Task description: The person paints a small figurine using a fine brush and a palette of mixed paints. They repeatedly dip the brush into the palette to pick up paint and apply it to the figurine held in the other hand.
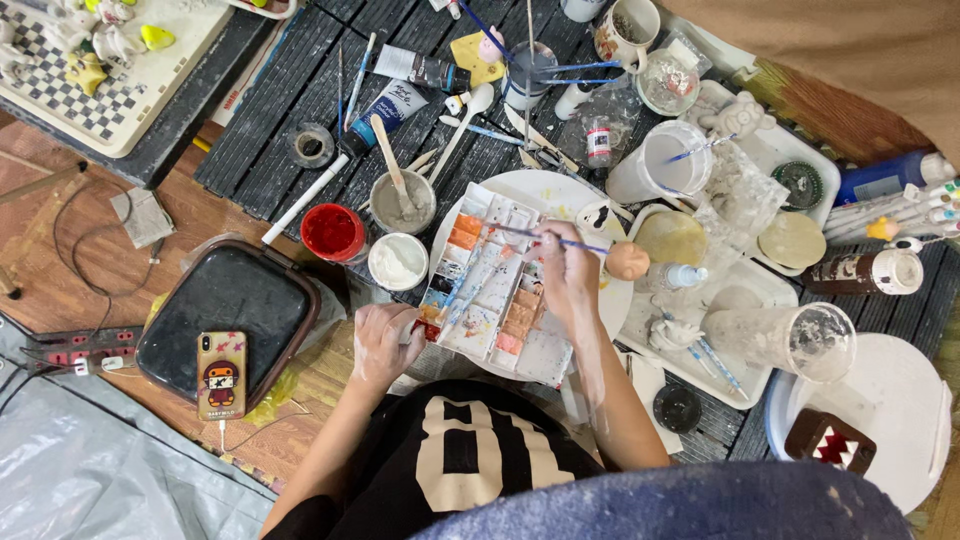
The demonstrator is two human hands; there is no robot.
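Note:
My right hand (pixel 567 268) grips a thin blue-handled paintbrush (pixel 530 234) whose tip rests over the wells of a white rectangular paint palette (pixel 492 290) holding orange, pink and blue paint. My left hand (pixel 384 340) holds the palette's near left corner. The palette lies partly on a round white plate (pixel 545 190). A small peach-coloured clay ball (pixel 628 261) sits just right of my right hand.
A red paint pot (pixel 333 231), a white paint pot (pixel 398 261) and a grey cup with a stick (pixel 402 201) stand left of the palette. Paint tubes, brushes, plastic cups and white trays crowd the back and right. A phone (pixel 221 374) lies on a black case at left.

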